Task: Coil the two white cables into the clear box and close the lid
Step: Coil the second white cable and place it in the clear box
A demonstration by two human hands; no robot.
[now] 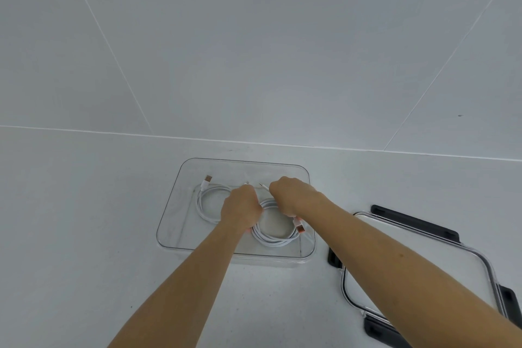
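Forearms, pair: enter from the surface's near edge and reach into the clear box [245,163].
Left hand [241,206]: fingers curled down round the near-left side of the right coil [275,238].
Right hand [291,195]: curled over that coil's far-right side by its orange plug [299,226].
Left coil [208,202]: loose in the box's left half.
Lid [435,247]: black-clipped, flat beside the box, right.
Surface [84,206]: white.
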